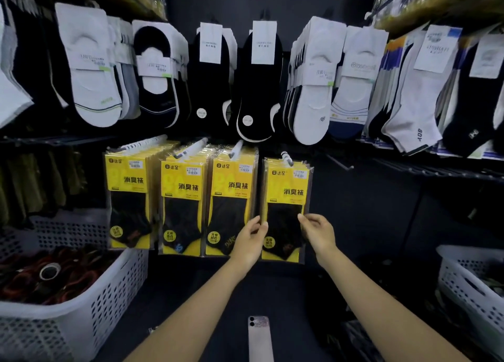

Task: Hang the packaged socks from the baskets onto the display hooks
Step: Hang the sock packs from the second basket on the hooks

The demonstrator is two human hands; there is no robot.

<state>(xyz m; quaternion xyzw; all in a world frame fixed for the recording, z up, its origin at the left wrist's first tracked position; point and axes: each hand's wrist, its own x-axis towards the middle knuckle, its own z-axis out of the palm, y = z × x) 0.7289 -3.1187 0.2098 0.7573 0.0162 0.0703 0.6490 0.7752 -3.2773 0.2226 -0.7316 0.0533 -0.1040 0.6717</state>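
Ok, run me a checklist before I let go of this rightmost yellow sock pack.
1. Hung: rightmost yellow pack is on its hook, tip poking through: ok.
2. Label faces outward: ok.
3. Grip: left hand pinches the left edge: ok.
4. Grip: right hand pinches the right edge: ok.
5. Stock: left basket holds more items: ok.
6. Stock: right basket: cannot tell.

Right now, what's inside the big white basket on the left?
The white basket holds a heap of dark and reddish bundles, one showing a round white-ringed label. Whatever lies under the top layer is covered.
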